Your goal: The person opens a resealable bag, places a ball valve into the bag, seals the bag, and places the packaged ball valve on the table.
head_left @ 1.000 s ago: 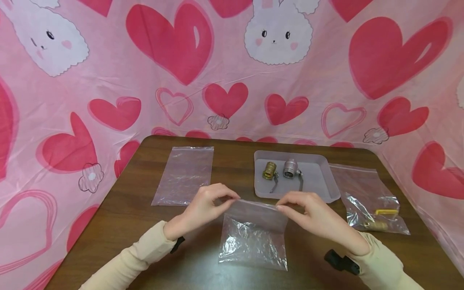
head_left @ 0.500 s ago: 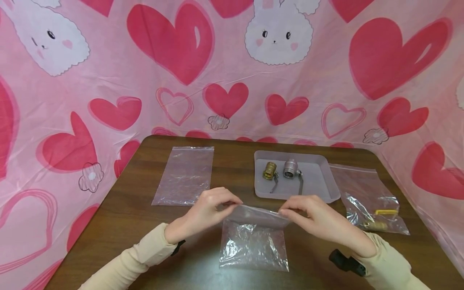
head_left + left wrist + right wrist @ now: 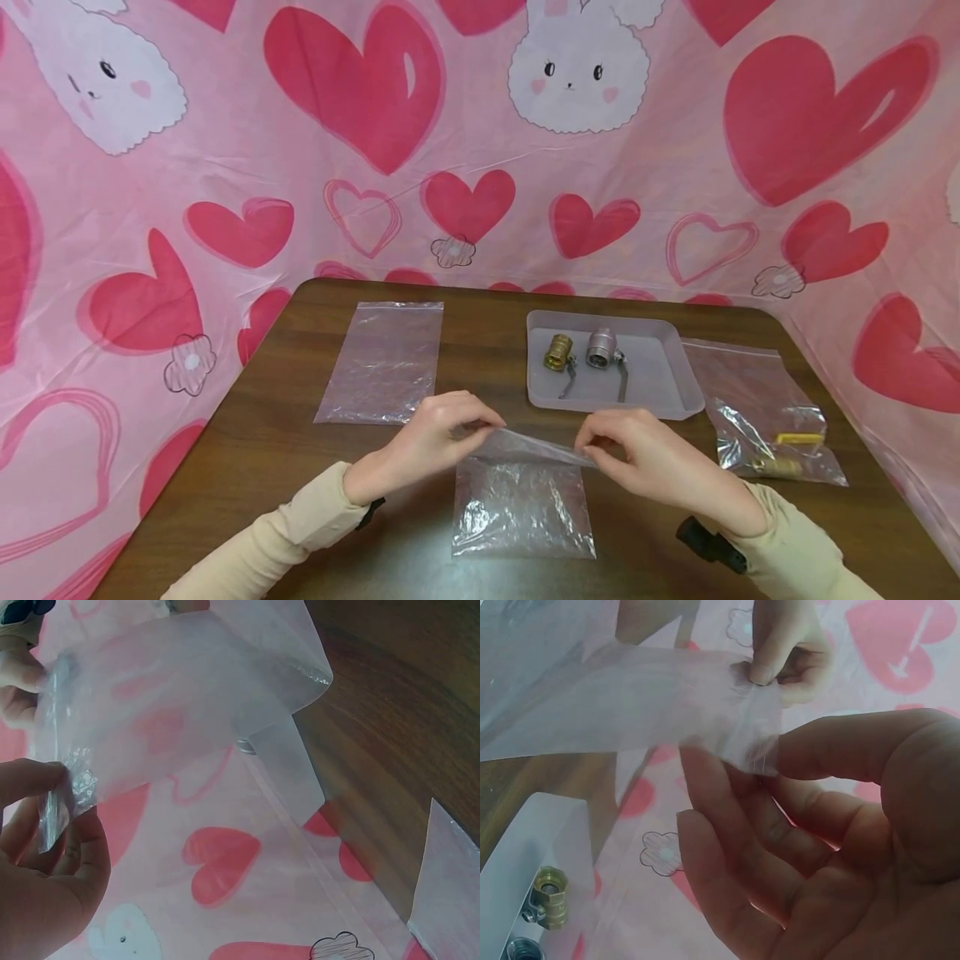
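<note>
At lower centre of head view: clear rectangular plastic bag (image 3: 522, 510), pinched at top corners by bare left hand (image 3: 429, 437) and bare right hand (image 3: 654, 457). Thin bag may slip if pinch is light, or tear if pulled hard.

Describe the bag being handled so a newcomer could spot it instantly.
On the brown table, find the shallow tray. Nearer the person, a clear bag has its top edge pinched by the left hand and right hand. Only this one is held, unlike the far-left bag and far-right bag.
</note>
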The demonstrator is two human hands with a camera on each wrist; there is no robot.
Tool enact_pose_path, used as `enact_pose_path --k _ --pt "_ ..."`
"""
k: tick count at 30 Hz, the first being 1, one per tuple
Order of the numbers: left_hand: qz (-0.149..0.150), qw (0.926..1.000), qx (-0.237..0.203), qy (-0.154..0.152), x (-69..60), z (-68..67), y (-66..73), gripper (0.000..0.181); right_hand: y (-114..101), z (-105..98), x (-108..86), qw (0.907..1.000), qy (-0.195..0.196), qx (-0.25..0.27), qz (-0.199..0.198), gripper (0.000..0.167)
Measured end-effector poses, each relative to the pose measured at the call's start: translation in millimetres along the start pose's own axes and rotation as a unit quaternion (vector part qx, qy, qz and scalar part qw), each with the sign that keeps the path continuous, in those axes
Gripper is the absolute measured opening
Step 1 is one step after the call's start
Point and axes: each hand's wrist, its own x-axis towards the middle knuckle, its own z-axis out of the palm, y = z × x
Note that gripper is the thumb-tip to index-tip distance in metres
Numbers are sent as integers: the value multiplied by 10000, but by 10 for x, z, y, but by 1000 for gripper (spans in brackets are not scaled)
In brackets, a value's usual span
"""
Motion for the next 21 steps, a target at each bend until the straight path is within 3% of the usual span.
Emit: enact_pose_path --k 5,10,16,21 --pt "-232 9994 -3 -239 -4 23 20 17 -7 23 9 9997 51 -145 184 22" --pt "-138 9987 14 -489 -6 59 21 13 9 48 19 9999 98 -88 97 19" --pt "-74 9990 26 -446 -1 70 19 10 19 85 38 9995 -11 146 -265 21" --pt "-199 9986 -105 -475 3 69 29 10 -5 81 61 9994 -215 171 -229 23"
